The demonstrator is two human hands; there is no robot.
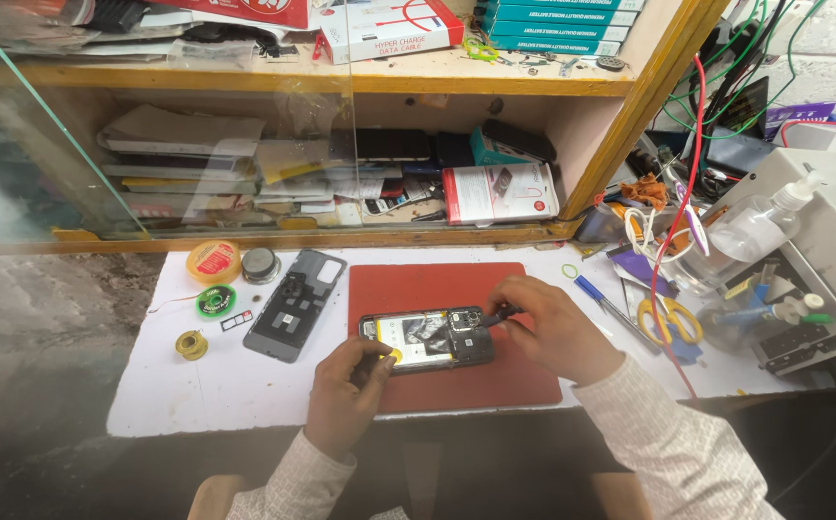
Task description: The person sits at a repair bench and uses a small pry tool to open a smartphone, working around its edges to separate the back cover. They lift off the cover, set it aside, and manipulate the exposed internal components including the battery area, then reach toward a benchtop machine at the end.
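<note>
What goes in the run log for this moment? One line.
left hand: steadies opened phone | right hand: tool tip on phone | under: red mat

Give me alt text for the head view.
Two hands work on an opened phone lying on a red mat: the left hand steadies its near edge, the right hand holds a dark tool to its top end. The phone's back cover lies left of the mat.
</note>
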